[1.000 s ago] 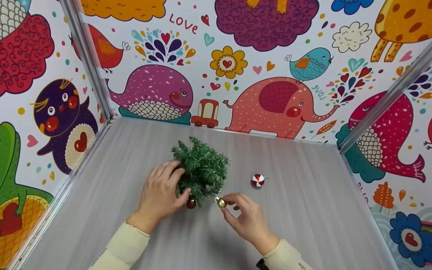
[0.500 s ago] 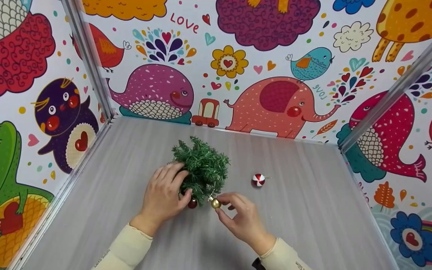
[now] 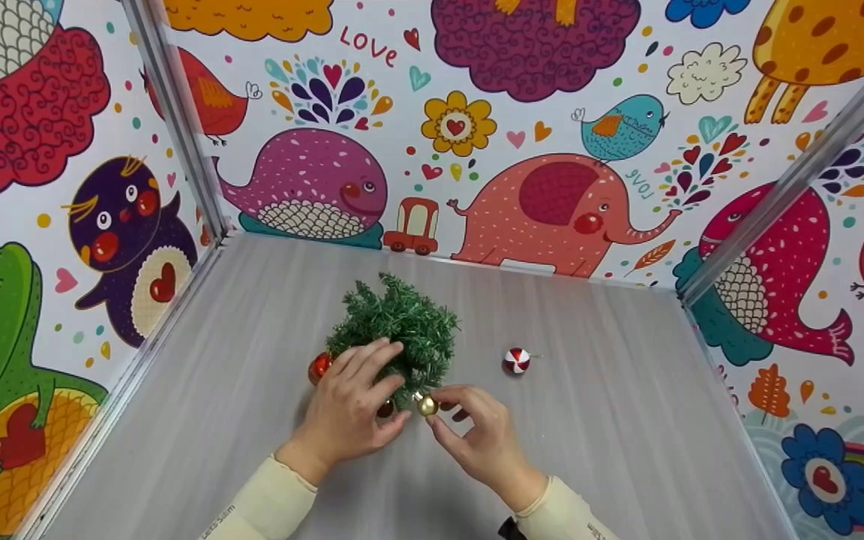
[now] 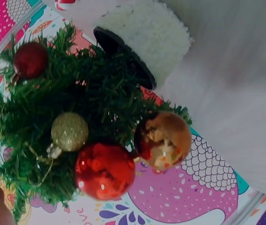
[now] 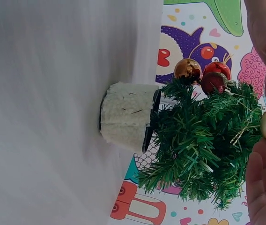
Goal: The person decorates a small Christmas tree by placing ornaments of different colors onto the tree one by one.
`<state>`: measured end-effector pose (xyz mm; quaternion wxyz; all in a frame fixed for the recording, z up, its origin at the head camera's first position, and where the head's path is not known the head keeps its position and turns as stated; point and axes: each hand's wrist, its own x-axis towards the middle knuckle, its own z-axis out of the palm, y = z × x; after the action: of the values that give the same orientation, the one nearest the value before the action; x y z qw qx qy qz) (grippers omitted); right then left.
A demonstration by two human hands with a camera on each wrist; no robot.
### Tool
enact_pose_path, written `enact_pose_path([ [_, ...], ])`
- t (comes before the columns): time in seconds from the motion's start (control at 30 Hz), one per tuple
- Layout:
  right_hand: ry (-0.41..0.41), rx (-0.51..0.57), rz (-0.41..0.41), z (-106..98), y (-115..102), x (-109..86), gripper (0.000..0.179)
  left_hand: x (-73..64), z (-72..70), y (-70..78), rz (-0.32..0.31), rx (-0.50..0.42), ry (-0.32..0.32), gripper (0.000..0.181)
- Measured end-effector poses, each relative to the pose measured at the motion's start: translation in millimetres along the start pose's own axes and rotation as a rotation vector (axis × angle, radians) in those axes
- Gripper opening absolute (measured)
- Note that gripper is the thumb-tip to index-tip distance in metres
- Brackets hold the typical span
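A small green artificial Christmas tree [image 3: 409,322] stands on the table in a white, fuzzy-sided pot [image 5: 128,117]. My right hand [image 3: 481,435] pinches a gold bauble [image 3: 427,406] between thumb and fingers at the tree's near side. My left hand [image 3: 353,405] reaches over the near left branches, fingers loosely bent and thumb apart from them. On the branches hang a shiny red bauble [image 4: 105,171], a copper-gold bauble [image 4: 166,139], a glittery gold bauble [image 4: 70,131] and a dark red bauble [image 4: 31,60]. My left hand partly covers the baubles in the head view.
To the right of the tree, a red-and-white striped bauble [image 3: 517,361] lies on the grey table [image 3: 612,420]. Walls printed with cartoon animals [image 3: 304,187] enclose the back and both sides, with metal posts [image 3: 177,127] at the corners.
My left hand has moved right across the near branches, uncovering the red bauble at the left. My right hand has brought the gold bauble slightly left, closer to the tree.
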<state>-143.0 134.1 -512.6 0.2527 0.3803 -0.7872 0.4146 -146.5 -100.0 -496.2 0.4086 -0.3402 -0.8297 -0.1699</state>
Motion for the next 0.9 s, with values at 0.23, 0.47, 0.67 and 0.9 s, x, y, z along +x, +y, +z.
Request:
enact_pose_path([
  [0.23, -0.003, 0.018, 0.007, 2.5, 0.2, -2.0, 0.031, 0.4, 3.4, 5.1, 0.026, 0.058, -0.008, 0.016],
  [0.47, 0.000, 0.032, 0.019, 3.4, 0.4, -1.6, 0.030, 1.2, 3.3, 7.1, 0.014, 0.079, -0.041, 0.007],
  [0.67, 0.016, 0.058, 0.003, 3.4, -2.1, -0.7, 0.032, 1.3, 5.6, 6.7, 0.013, 0.022, -0.044, 0.017],
  [0.9, 0.024, 0.073, -0.001, 4.0, -2.8, -1.8, 0.032, -1.5, 8.8, 7.3, -0.004, 0.021, -0.057, 0.015],
])
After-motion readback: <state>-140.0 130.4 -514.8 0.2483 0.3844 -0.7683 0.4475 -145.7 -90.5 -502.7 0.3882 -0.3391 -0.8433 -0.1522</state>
